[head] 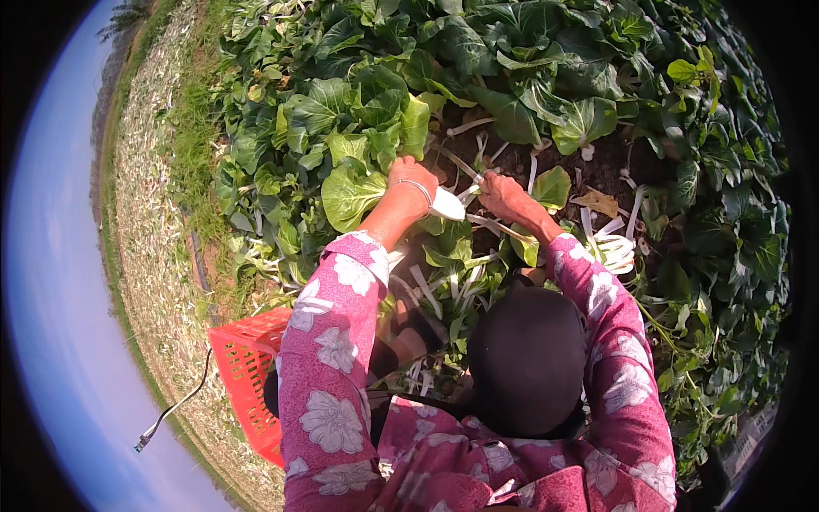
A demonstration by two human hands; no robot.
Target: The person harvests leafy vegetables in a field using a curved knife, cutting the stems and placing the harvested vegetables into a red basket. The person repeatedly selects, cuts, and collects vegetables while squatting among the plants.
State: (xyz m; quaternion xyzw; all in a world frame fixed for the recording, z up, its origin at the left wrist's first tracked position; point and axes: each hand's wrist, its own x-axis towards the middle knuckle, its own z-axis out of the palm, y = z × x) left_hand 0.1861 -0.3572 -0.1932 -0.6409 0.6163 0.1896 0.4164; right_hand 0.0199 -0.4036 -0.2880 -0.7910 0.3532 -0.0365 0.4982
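Note:
My left hand (413, 182), a bangle on its wrist, is closed around a pale-stalked leafy green that resembles bok choy. Its thick white base (449, 205) points right, and broad light-green leaves (350, 195) spread out to the left. My right hand (512, 200) grips the handle of a narrow cutting tool, perhaps a sickle or knife. The tool's thin blade (457, 157) reaches up and left, a short way from the left hand. Below both hands lie loose leaves and cut white stalks (423, 289).
Dense standing greens (461, 48) grow ahead and along the right. A red plastic crate (246, 377) stands at the lower left beside my left arm. Pale cut stalks (611, 246) and a dry brown leaf (597, 202) lie on soil at the right. A cable (173, 409) hangs at the left.

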